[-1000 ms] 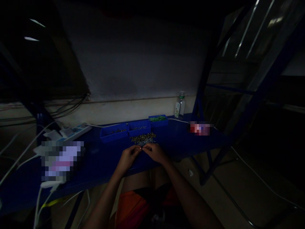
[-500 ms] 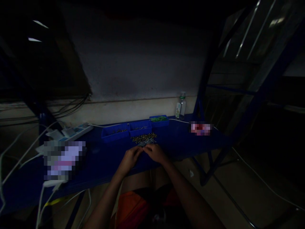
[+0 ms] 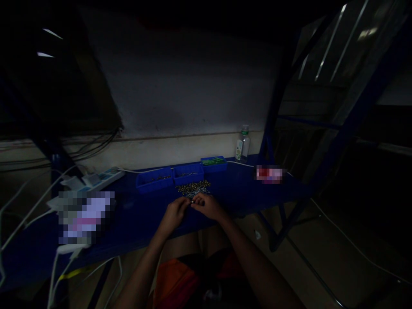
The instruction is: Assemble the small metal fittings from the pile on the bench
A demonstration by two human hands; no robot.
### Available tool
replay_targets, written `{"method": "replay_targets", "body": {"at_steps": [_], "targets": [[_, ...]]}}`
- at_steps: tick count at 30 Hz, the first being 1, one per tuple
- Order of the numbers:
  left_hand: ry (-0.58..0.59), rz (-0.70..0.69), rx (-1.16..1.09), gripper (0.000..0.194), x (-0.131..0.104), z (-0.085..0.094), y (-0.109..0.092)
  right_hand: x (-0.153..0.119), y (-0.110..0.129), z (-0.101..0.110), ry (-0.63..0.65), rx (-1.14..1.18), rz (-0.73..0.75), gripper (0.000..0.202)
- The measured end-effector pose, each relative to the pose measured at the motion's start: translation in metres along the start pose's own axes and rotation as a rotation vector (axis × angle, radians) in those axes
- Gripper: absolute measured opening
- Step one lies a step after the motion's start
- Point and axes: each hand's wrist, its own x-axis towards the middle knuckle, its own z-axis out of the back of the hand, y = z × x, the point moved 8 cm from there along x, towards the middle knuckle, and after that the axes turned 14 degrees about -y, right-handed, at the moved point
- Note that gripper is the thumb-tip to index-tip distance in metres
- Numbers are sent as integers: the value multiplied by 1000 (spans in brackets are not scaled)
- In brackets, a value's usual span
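My left hand [image 3: 175, 213] and my right hand [image 3: 207, 206] meet over the front of the blue table [image 3: 135, 227], fingertips pinched close together. Between them shows a tiny shiny piece [image 3: 192, 201], too small and dark to name; it seems to sit in the fingertips of both hands. Just beyond the fingers lies a pile of small brass-coloured parts [image 3: 193, 187], with thin silvery metal pins [image 3: 200, 192] on its near side. Behind the pile stand a blue bin [image 3: 154, 185] with a few brass-coloured parts and another blue bin [image 3: 189, 179] with thin metal pieces.
A blue tray [image 3: 213, 167] of green items and a clear bottle [image 3: 243, 146] stand at the back. To the left are a white power strip [image 3: 104, 178], cables and a blurred-out object [image 3: 88, 214]. Another blurred-out object [image 3: 269, 174] lies right. A blue frame post [image 3: 273, 107] rises beside the table.
My fingertips have drawn slightly apart, and a small shiny piece now shows between them. The view has shifted a little; the bins and pile lie as before.
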Motion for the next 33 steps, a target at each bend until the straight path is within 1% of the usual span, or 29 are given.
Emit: {"method": "replay_targets", "body": {"at_steps": [2,5,7,11,16,19,25,29,33], "targets": [[-10,16,-19,28,1,1,2,1,-1,1,-8,38,-18,18],[-10,0,-45,29,2,-2,2,1,0,2,-21,105,-19,15],[16,-1,-57,29,3,-6,3,1,2,2,-23,150,-27,14],[93,40,-91,30,3,-13,5,-1,6,3,-10,189,-36,15],[112,86,-152,32,5,-11,5,-3,11,9,-29,162,-22,17],[103,105,-180,33,5,-9,9,-3,11,9,-45,131,3,19],[67,127,-185,32,6,-6,16,-1,10,4,-27,110,34,18],[20,105,-181,30,6,-1,10,0,7,4,-31,66,26,17],[-14,61,-142,28,2,1,3,-1,6,0,13,13,36,16]]}}
